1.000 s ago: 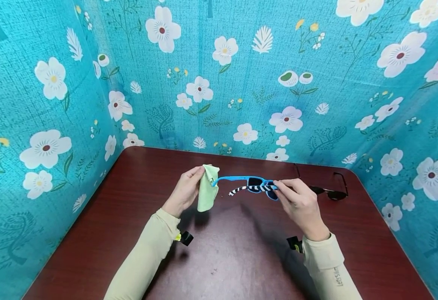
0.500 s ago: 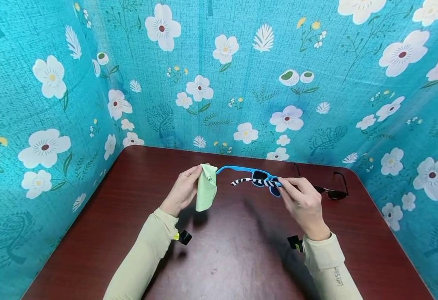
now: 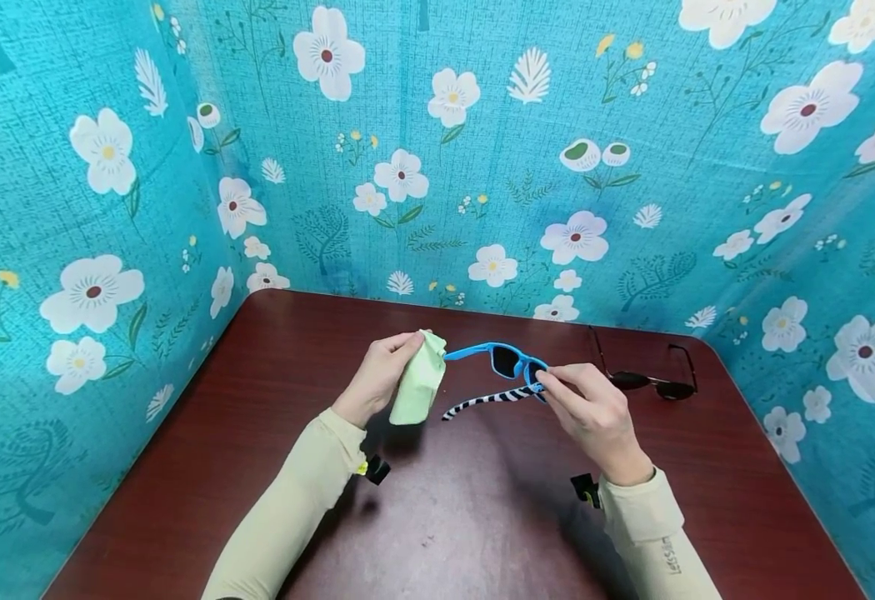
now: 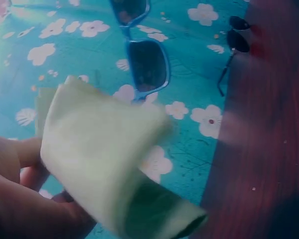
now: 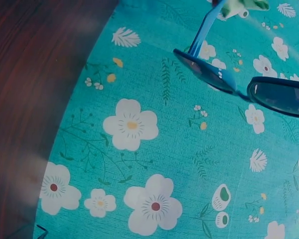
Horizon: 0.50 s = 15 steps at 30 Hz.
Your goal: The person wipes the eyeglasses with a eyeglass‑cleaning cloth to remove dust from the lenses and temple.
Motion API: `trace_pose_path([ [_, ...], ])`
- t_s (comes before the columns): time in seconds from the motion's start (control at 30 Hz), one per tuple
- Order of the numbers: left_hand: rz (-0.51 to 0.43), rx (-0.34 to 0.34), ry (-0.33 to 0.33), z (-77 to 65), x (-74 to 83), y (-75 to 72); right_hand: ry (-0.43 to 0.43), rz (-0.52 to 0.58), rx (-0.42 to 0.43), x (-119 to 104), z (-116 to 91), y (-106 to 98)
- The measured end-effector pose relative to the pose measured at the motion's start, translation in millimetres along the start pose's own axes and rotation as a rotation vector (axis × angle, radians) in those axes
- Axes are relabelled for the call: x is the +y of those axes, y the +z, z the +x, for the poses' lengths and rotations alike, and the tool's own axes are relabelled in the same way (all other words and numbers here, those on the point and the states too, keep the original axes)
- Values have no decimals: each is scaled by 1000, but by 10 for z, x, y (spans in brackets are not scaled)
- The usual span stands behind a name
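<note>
My left hand (image 3: 374, 379) pinches a folded light green cloth (image 3: 418, 383), which hangs down and covers the tip of one blue temple arm. That arm belongs to blue-framed sunglasses (image 3: 507, 361) with dark lenses, held above the table. My right hand (image 3: 591, 417) pinches them near the hinge of the other temple, which has black and white stripes. The left wrist view shows the cloth (image 4: 99, 154) filling the middle, with the blue frame (image 4: 148, 67) behind it. In the right wrist view both dark lenses (image 5: 279, 94) show, while most of the hand is outside.
A second pair of sunglasses (image 3: 673, 389), dark with thin arms, lies at the right rear of the dark red table (image 3: 467, 517). Blue flowered fabric (image 3: 437, 167) hangs behind the table and at both sides.
The sunglasses have turned, so the striped temple now hangs lower, apart from the lenses. The right hand has shifted slightly left. The left hand with the cloth has moved slightly right, and the cloth has tilted.
</note>
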<state>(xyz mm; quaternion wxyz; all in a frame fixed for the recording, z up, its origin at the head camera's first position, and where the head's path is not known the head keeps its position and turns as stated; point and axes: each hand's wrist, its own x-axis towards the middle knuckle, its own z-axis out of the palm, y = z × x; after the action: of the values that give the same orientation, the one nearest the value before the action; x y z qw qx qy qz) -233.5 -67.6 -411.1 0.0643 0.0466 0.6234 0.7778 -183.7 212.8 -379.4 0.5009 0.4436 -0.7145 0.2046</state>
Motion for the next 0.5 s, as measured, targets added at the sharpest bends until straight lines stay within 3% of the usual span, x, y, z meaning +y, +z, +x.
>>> trace_pose_path([
  [0.33, 265, -119, -226, 116, -171, 53, -88, 72, -64, -75, 60, -12],
  [0.5, 350, -198, -273, 217, -299, 72, -106, 95, -83, -85, 62, -2],
])
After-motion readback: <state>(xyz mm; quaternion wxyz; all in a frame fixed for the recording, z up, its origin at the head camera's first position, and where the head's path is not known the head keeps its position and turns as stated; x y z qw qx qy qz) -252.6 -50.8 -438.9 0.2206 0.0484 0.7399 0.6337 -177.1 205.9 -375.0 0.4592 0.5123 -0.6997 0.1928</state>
